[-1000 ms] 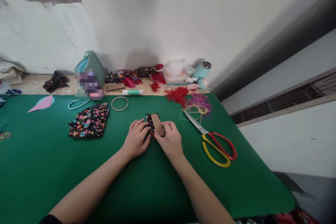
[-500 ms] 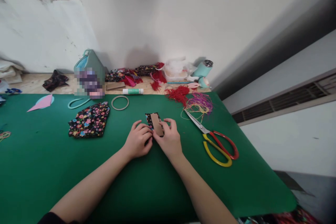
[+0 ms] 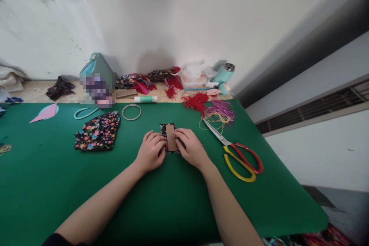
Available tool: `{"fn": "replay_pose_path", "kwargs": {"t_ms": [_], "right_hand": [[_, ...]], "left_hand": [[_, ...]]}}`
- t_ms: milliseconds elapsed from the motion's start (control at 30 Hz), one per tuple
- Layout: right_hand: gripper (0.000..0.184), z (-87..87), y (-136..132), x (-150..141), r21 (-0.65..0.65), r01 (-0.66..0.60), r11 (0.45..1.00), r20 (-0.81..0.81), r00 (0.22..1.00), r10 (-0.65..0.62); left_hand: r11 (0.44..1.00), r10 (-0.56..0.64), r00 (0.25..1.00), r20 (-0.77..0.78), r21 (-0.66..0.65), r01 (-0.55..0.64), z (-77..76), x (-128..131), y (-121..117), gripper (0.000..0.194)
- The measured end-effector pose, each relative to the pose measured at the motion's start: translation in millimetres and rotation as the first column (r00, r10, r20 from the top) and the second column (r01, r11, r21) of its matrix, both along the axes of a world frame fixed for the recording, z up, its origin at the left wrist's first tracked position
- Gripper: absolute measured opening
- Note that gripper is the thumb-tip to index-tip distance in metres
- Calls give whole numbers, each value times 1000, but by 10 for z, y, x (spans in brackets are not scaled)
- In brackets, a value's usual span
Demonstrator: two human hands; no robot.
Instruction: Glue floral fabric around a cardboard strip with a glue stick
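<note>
A brown cardboard strip (image 3: 171, 141) lies lengthwise on a small piece of black floral fabric (image 3: 163, 129), whose edges show around it on the green table. My left hand (image 3: 152, 151) is at the left edge of the fabric, its curled fingertips pressed on it. From the right, my right hand (image 3: 192, 148) grips the strip's side edge with thumb and fingers, hiding part of the fabric beneath. To the right lie large scissors (image 3: 230, 145) with one red and one yellow handle, blades pointing away.
Folded floral fabric (image 3: 98, 132), a grey ring (image 3: 132, 112) and a glue stick (image 3: 145, 99) sit left and behind. Red tassels (image 3: 195, 101) and purple threads (image 3: 221, 110) lie beyond the scissors. Against the wall stand a pouch (image 3: 102, 67) and a mint bottle (image 3: 223, 74).
My right hand has shifted right, with its fingers now at the strip's right edge, so more of the strip shows. The strip and fabric sit straighter. My left hand has barely moved.
</note>
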State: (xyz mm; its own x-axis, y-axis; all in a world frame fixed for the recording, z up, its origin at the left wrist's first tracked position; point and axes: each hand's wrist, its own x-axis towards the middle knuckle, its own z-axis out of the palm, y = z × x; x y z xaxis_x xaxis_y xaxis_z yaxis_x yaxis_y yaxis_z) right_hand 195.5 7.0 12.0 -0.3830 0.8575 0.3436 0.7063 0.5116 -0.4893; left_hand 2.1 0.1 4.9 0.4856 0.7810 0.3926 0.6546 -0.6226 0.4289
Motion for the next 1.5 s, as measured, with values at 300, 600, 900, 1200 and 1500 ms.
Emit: {"fn": "replay_pose_path", "kwargs": {"t_ms": [300, 600, 900, 1200, 1500], "right_hand": [[37, -52, 12, 51, -20, -82, 996, 54, 995, 82], [76, -43, 78, 111, -79, -111, 991, 39, 993, 115], [84, -96, 134, 60, -84, -146, 986, 130, 979, 156], [85, -65, 52, -4, -69, -111, 991, 169, 978, 122], [88, -104, 83, 27, -83, -131, 988, 119, 983, 140]], "left_hand": [[1000, 16, 999, -43, 3, -16, -67, -2, 10, 34], [997, 70, 991, -114, -36, -75, -50, 8, 9, 39], [994, 92, 984, -150, -40, -99, -36, 15, 2, 37], [982, 176, 974, -146, -40, -184, -49, -1, 33, 37], [974, 214, 949, -230, -22, -224, -104, 0, 20, 43]]}}
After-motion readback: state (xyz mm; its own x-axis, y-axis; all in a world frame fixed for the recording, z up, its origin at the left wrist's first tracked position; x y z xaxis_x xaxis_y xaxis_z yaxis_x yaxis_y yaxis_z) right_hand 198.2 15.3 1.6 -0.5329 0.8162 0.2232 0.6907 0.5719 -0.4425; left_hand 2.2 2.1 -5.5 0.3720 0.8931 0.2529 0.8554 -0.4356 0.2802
